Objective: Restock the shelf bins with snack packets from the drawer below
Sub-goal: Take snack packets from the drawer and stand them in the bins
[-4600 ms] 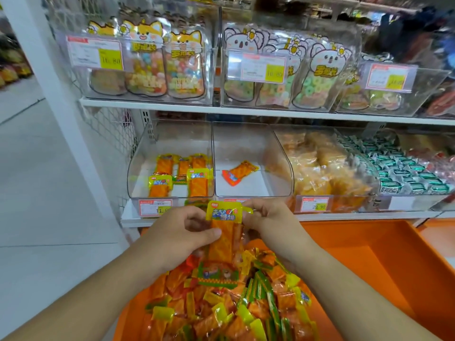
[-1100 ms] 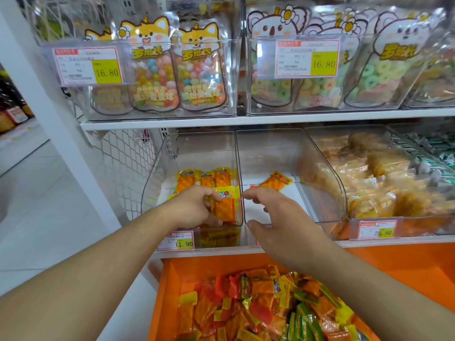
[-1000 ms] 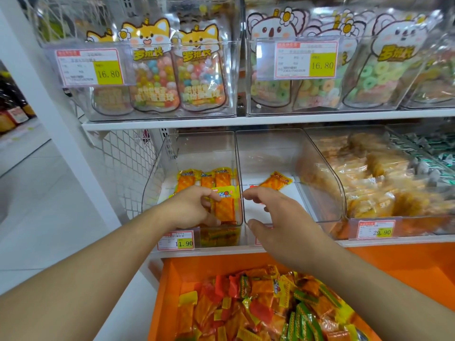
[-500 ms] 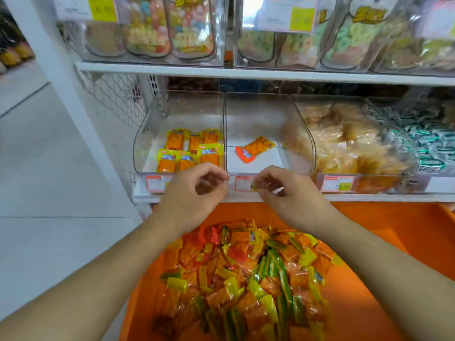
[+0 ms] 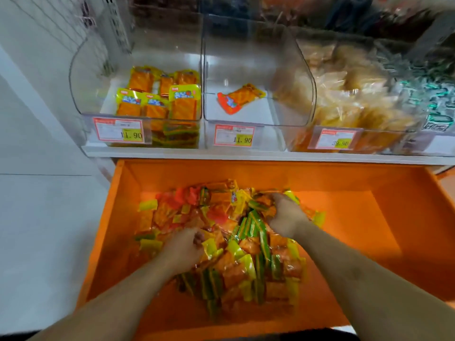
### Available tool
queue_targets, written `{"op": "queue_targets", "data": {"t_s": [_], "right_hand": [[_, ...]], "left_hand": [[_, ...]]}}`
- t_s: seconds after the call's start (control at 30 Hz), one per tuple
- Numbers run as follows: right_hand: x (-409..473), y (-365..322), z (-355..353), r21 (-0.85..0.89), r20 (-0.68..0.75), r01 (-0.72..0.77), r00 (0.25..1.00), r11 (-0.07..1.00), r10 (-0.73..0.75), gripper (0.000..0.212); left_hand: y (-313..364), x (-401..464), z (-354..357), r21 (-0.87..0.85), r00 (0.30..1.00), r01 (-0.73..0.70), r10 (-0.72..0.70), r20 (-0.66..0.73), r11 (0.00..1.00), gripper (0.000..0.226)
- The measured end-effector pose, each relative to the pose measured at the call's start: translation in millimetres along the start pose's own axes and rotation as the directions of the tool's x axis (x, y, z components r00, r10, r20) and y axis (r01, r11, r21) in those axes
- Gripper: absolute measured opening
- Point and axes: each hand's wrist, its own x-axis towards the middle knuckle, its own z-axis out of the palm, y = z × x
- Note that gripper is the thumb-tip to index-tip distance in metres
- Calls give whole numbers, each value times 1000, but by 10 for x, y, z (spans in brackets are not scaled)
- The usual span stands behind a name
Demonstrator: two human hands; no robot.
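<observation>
Snack packets (image 5: 221, 242) are lying in a loose mixed heap across the middle of the orange drawer (image 5: 357, 217), yellow-, green- and red-topped ones jumbled with no common long axis. Both hands are sitting down in that heap. Left hand (image 5: 183, 249) is resting at the near-left side, fingers curled into the packets; can't tell whether it's actually gripping one or just raking. Right hand (image 5: 285, 215) is working farther back and to the right, fingers bent over packets near the rear of the pile; same story, grip not resolvable through the blur.

Key geometry: the bins are sitting straight ahead and above the drawer's back edge. Left bin (image 5: 138, 77) is holding two rows of yellow-topped packets (image 5: 157, 99), standing with long axes running front to back, headers toward the viewer. Middle bin (image 5: 256, 70) is holding a lone red-topped packet (image 5: 240, 97), lying flat and skewed diagonally.

So the lift path is going up and forward from the heap. Right hand is sitting nearer the shelf and roughly under the middle bin; left hand is lining up under the left bin but starting from farther back.

Judgement: they're sorting for matching colour now, and each pick will need turning to bin orientation before placing.
</observation>
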Motion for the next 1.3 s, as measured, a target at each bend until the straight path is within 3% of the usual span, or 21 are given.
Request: {"op": "queue_targets", "data": {"t_s": [0.07, 0.17, 0.33, 0.5, 0.67, 0.83, 0.93, 1.0, 1.17, 1.3], "right_hand": [[181, 83, 163, -21, -7, -7, 1000, 1000, 7, 69], [409, 148, 353, -84, -6, 12, 1000, 996, -12, 67], [562, 239, 565, -156, 9, 18, 1000, 988, -16, 82], [380, 101, 521, -198, -134, 73, 986, 977, -101, 53], [194, -31, 302, -244, -116, 99, 985, 965, -130, 32], [-30, -387, -131, -20, -88, 113, 990, 993, -114, 18], [-263, -685, -484, 166, 9, 131, 991, 977, -134, 8], [-477, -850, -752, 319, 47, 148, 984, 936, -172, 19], [-1154, -1139, -1374, 539, -27, 251, 959, 804, -281, 10], [-1462, -1262, -1519, 642, -140, 314, 945, 699, -296, 12]], "left_hand": [[-119, 90, 39, 35, 997, 43, -45, 62, 998, 14], [-306, 219, 81, 56, 974, 147, -155, 166, 988, 44], [-455, 324, 129, -3, 971, 167, -164, 174, 986, 34], [-427, 277, 159, 18, 977, 158, -159, 143, 987, 29], [-331, 181, -2, 104, 990, 77, -88, 110, 992, 12], [-20, -34, -436, 12, 996, 91, -91, 19, 996, 12], [333, -226, -789, -32, 998, 58, -59, -30, 998, 15], [600, -400, -1036, -53, 997, 15, -19, -69, 998, 15], [1172, -968, -1608, -192, 983, -103, 71, -167, 976, 7], [1365, -1363, -1894, -367, 976, -196, 143, -167, 909, 10]]}}
